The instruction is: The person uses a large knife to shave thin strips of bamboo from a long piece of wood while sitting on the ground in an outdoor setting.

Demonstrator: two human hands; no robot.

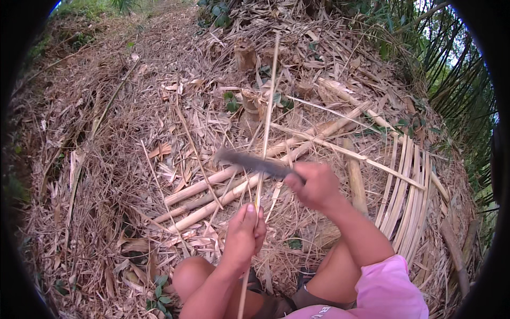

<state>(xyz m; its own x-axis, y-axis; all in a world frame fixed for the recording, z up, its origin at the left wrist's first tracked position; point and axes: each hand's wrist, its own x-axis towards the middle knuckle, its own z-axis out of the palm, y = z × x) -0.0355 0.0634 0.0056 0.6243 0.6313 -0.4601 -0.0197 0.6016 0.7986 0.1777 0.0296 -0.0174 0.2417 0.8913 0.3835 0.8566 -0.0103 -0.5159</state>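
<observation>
My left hand (243, 234) is closed around a long, thin bamboo strip (270, 101), which runs from below my lap up and away from me. In my right hand (316, 186) is the handle of a dark, broad-bladed knife (249, 162). Its blade points left and crosses the strip a little beyond my left fist; whether the edge touches the strip I cannot tell. The blade looks slightly blurred. Under the strip and knife, several bamboo poles (212, 211) lie slantwise on the ground.
At my right lies a bundle of split bamboo strips (406, 196), with one strip (350, 154) across it. Cut bamboo stumps (249, 106) stand ahead. Dry leaves and shavings cover the ground. A short log (356, 181) lies beyond my right forearm; green bamboo (451, 90) grows at the far right.
</observation>
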